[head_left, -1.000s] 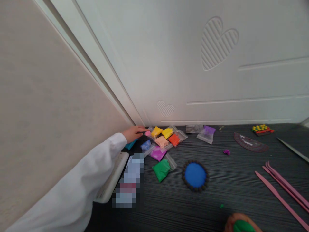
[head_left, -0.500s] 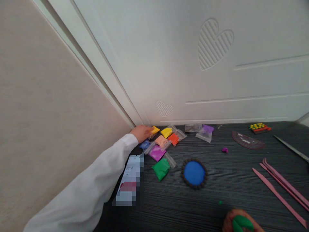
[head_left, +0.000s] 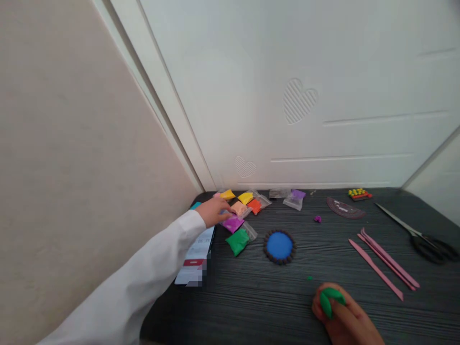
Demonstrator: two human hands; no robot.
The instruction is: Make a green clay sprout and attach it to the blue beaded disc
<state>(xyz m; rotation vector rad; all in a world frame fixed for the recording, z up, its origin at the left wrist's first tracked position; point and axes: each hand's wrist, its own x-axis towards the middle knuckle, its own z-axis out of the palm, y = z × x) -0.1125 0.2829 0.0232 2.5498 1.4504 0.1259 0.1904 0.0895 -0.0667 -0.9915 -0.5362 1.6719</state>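
My left hand (head_left: 212, 212), in a white sleeve, hovers over the left side of a group of small clay bags, its fingers stretched out. Just by its fingertips lie a magenta clay bag (head_left: 233, 223) and a peach clay bag (head_left: 238, 208); whether they touch, I cannot tell. A green clay bag (head_left: 237, 242) is nearer to me. At the lower right, my right hand (head_left: 347, 318) grips a bent lump of green clay (head_left: 329, 299). Between the hands sits a blue clay disc (head_left: 279, 245) edged with dark brown balls. A green crumb (head_left: 309, 278) lies beyond my right hand.
A phone (head_left: 196, 256) lies under my left forearm. To the right are pink modelling tools (head_left: 388, 258), scissors (head_left: 413, 233), a clear protractor (head_left: 345, 208) and a small piece with yellow dots (head_left: 358, 193). A white panel (head_left: 251, 96) rises behind the dark table.
My left hand has drawn back from the yellow bag toward the magenta one. My right hand, still holding green clay, has come further into view. The camera view has shifted.
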